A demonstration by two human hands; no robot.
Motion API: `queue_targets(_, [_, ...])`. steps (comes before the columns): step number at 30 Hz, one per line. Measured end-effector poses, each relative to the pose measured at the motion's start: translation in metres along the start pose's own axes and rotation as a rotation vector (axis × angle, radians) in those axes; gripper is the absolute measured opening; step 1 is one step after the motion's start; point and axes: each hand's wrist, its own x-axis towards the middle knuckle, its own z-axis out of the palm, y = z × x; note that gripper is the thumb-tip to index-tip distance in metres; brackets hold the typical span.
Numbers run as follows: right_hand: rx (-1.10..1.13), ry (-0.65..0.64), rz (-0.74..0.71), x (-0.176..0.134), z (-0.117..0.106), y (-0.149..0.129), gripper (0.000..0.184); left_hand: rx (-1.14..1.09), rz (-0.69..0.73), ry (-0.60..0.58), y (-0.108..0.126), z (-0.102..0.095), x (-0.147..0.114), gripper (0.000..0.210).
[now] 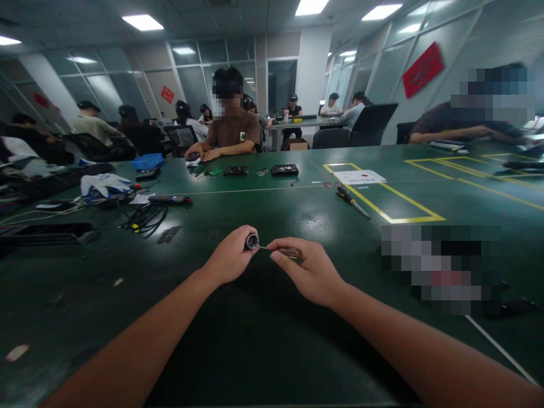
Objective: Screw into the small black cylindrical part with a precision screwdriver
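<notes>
Near the middle of the view, my left hand (232,255) is closed around a small dark cylindrical part (252,242) with a round, metal-rimmed end turned toward me. My right hand (308,269) grips a small screwdriver (289,253) by its brownish, see-through handle. The thin shaft points left, and its tip meets the lower rim of the cylinder; whether it sits inside or only touches the edge I cannot tell. Both hands are held above the green table (263,351). Fingers of the left hand hide most of the cylinder's body.
A yellow-and-black screwdriver (352,201) lies beyond my right hand, by a yellow taped outline (414,218) and a paper sheet (361,177). Black cables (147,218), white gloves (104,186) and a blue basket (147,161) are at left. A person (233,127) sits opposite.
</notes>
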Motion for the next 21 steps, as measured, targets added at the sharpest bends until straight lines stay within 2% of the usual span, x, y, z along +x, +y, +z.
queue_targets(5, [0.015,0.102,0.022,0.0002,-0.0018,-0.0012,0.016,0.003,-0.018,-0.005,-0.0012,0.0022,0.0001,0.008])
queue_targets(10, [0.008,0.034,0.002,0.0011,0.0008,0.0005,0.016,-0.011,-0.019,-0.027,-0.002,0.0027,-0.0001,0.01])
queue_targets(17, [-0.06,0.011,-0.062,0.0007,0.0021,-0.0002,0.017,0.01,0.003,-0.032,-0.0002,0.002,0.0003,0.009])
queue_targets(21, [-0.026,0.014,-0.039,0.0004,0.0012,-0.0006,0.017,0.034,0.004,-0.043,0.0021,0.0001,-0.0002,0.007])
